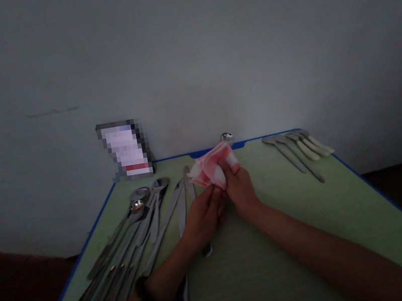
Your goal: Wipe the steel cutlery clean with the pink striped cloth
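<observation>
My right hand is closed around a pink and white cloth wrapped about a metal spoon, whose round bowl sticks out above the cloth. My left hand is closed on the lower end of the same spoon, just below the cloth; the handle itself is hidden by my fingers. Both hands meet over the middle of the green table. A dark band sits on my left wrist.
Several metal spoons and knives lie in a loose heap on the table's left side. Several spoons, some with pale handles, lie at the far right corner. A blurred card leans against the grey wall. The table has blue edges.
</observation>
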Available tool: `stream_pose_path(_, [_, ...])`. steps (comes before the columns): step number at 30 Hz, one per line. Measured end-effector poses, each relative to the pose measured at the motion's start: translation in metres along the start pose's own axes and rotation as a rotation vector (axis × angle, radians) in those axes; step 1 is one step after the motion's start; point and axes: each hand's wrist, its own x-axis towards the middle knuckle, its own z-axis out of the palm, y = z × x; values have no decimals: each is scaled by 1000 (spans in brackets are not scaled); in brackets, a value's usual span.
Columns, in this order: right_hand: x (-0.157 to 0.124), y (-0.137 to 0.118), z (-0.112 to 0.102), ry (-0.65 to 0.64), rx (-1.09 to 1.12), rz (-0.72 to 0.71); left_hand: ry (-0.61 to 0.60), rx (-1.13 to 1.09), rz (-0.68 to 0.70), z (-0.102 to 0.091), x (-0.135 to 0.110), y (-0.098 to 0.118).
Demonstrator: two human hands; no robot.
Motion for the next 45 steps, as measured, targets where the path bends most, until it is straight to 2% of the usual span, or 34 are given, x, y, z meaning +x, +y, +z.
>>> stream_pose_path(8, [1, 4, 0, -5, 28, 6, -19, 14, 12, 0, -1, 5])
stream_pose_path(11, [0, 1, -2, -39, 21, 0, -35, 30, 16, -1, -2, 10])
stream_pose_path(14, [-3, -1, -2, -80, 18, -22, 1, 81, -24, -2, -1, 12])
stream_pose_path(19, [-6, 2, -1, -53, -79, -78, 79, -21, -121, -2, 3, 8])
stream_pose_path(30, [-9, -3, 1, -7, -139, -156, 65, 2, -74, -1, 3, 5])
stream_pose_path(34, [-10, -3, 0, -45, -109, -140, 28, 19, -43, -2, 4, 3])
stream_pose_path(40, [-7, 1, -1, -34, -140, -87, 61, 214, -32, -6, 4, 5])
stream_pose_path(45, [-4, 8, 2, -42, 38, 43, 92, 317, 7, -6, 5, 6])
